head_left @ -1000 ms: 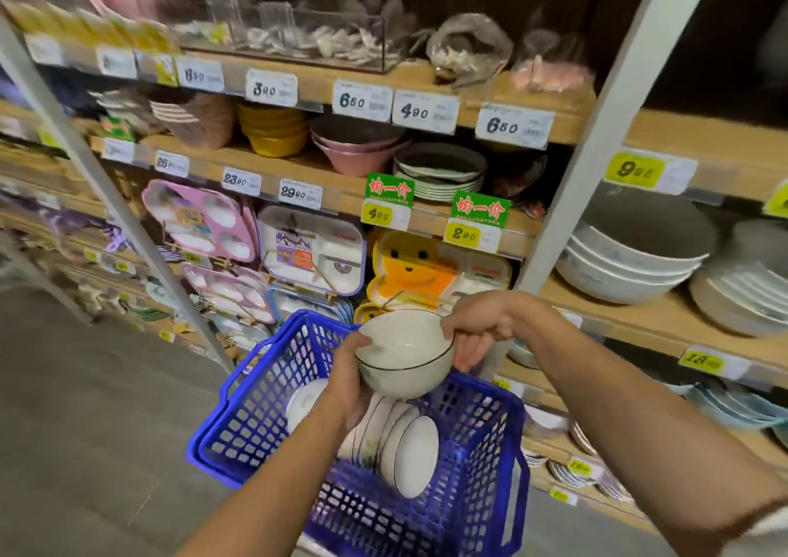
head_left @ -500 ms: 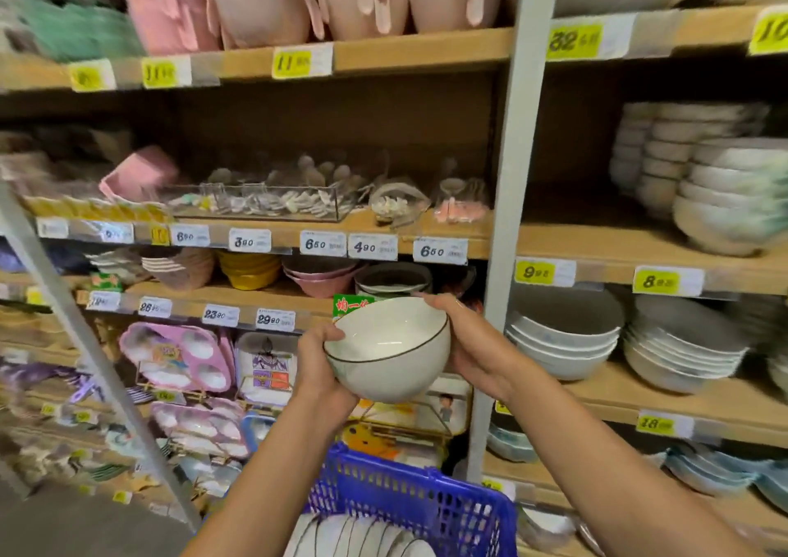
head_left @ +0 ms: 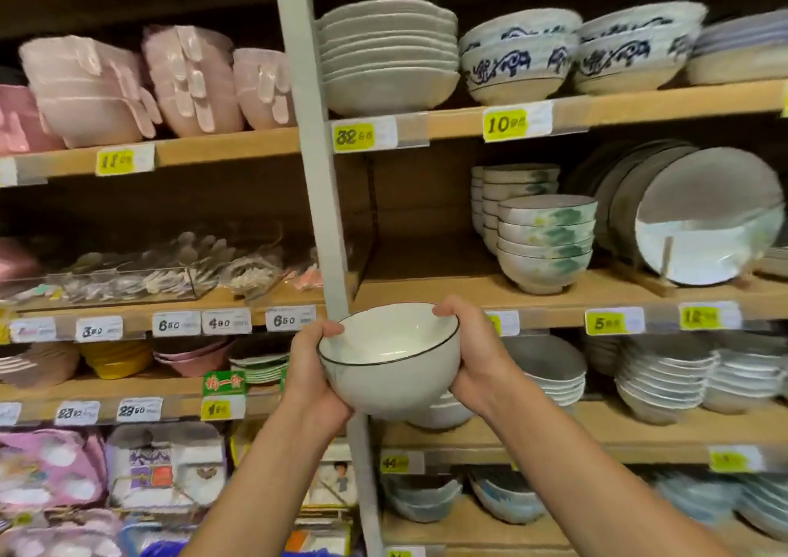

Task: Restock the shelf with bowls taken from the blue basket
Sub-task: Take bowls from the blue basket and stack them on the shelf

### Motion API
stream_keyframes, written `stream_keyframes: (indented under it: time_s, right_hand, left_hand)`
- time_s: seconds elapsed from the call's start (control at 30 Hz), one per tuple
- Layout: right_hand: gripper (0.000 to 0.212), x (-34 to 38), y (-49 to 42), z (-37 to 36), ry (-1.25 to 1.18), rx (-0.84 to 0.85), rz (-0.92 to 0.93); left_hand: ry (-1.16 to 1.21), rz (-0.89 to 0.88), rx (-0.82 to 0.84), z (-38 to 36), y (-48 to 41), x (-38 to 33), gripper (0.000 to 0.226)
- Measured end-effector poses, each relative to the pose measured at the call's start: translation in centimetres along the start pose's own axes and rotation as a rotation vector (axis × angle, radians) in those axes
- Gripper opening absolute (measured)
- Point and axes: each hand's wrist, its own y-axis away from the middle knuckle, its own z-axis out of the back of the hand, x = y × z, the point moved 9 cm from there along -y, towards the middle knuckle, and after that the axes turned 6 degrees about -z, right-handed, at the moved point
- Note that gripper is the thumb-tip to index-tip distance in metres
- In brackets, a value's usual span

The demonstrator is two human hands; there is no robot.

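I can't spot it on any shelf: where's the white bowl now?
In the head view, the white bowl sits low-centre, held between both hands before the grey shelf post.

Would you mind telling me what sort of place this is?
Likely a homeware shop aisle: wooden shelves carry yellow price tags, stacked green-patterned ceramic bowls and pink plastic bowls.

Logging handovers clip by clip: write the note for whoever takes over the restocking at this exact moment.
Left hand and right hand: both grip one white bowl, upright, held in the air in front of the shelf.
Blue basket: only a sliver shows at the bottom edge.
Done: bowl taken up.
Left: set it on the shelf, perhaps the bare stretch left of the green-patterned bowls; then fetch the rest.
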Motion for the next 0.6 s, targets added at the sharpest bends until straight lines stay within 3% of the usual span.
stream_keyframes:
  time_s: [0.13, 0.5, 0.6]
  right_hand:
    - [0.037, 4.1, 1.1, 6.4, -0.025, -0.084, 0.049]
    - [0.035, 12.4, 3.1, 18.0, -0.059, -0.213, 0.169]
    - [0.041, 14.0, 2.9, 19.4, -0.093, -0.232, 0.193]
  left_hand:
    - [0.002, -0.040, -0.002, -6.1, -1.1, 3.2, 0.024]
    - [-0.083, -0.133, 0.052, -18.1, -3.4, 9.6, 0.046]
    - [-0.118, -0.184, 0.046, -20.0, -4.0, 9.6, 0.033]
